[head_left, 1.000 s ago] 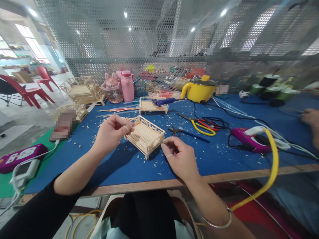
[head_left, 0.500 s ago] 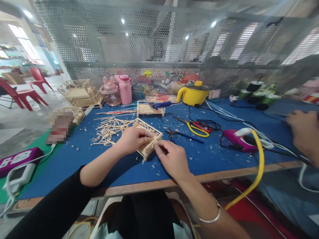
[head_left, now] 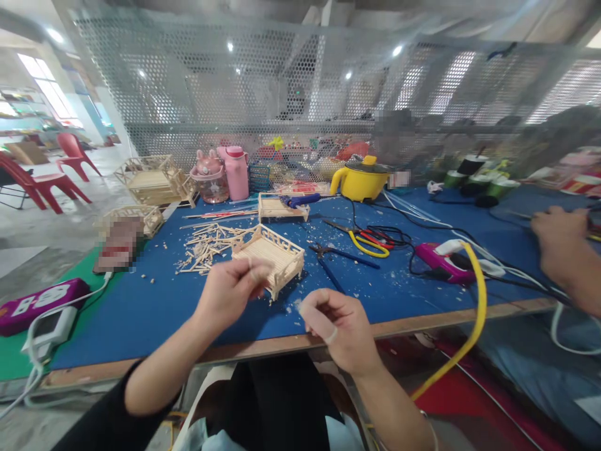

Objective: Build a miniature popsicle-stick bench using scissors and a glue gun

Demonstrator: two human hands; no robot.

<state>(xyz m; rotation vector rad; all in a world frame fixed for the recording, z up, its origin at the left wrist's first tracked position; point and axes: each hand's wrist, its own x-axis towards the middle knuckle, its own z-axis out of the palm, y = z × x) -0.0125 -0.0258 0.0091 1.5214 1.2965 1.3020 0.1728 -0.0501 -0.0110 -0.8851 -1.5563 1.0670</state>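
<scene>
At the lower middle of the frame, your right hand [head_left: 345,329] is above the near edge of the table [head_left: 154,326], fingers curled toward the thumb; whether they pinch a small piece, I cannot tell. Your left hand [head_left: 225,294], left of it, has its fingers drawn together and blurred; I cannot tell if they hold anything or touch the stick model [head_left: 271,252] behind them, which stands on the table at the centre. You would do well to steady it low, by a corner post, sparing its thin rails. Your left fingers hide part of its near side, so look over those joints. Right of centre, the pliers [head_left: 350,250] lie with handles spread, one ending close to your right hand. Left of the model, the cut sticks [head_left: 209,247] are too jumbled to count. At the right edge, a co-worker's hand [head_left: 561,241] is blurred, its arm cut off. Farther back, the blue glue gun [head_left: 303,200] covers part of a second model [head_left: 279,212].
</scene>
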